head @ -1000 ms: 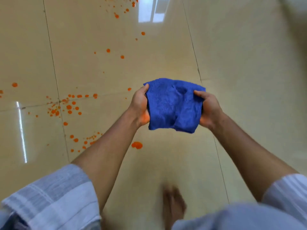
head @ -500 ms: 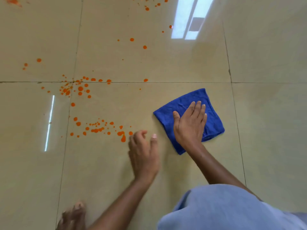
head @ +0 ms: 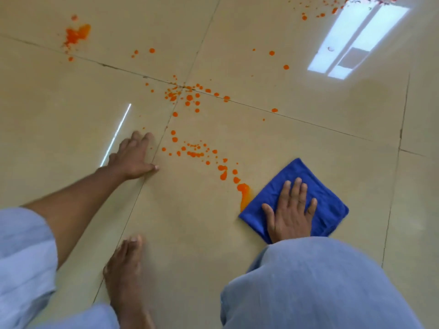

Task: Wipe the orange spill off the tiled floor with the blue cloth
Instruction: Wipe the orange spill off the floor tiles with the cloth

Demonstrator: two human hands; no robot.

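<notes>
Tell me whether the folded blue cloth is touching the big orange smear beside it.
Touching. In the head view the folded blue cloth meets the lower end of the big orange smear at its left corner, with no floor visible between them.

A folded, square, deep-blue terry cloth (head: 325,186) is laid flat on the glossy beige tiled floor (head: 308,143), one corner touching an orange smear. The orange liquid spill (head: 190,98) is scattered as droplets and blotches across several tiles.

Even, bright light; window glare (head: 356,41) and a thin streak (head: 116,134) mirror off glossy tiles (head: 308,129). Bare foot (head: 126,276) slightly blurred; edges bowed.
</notes>
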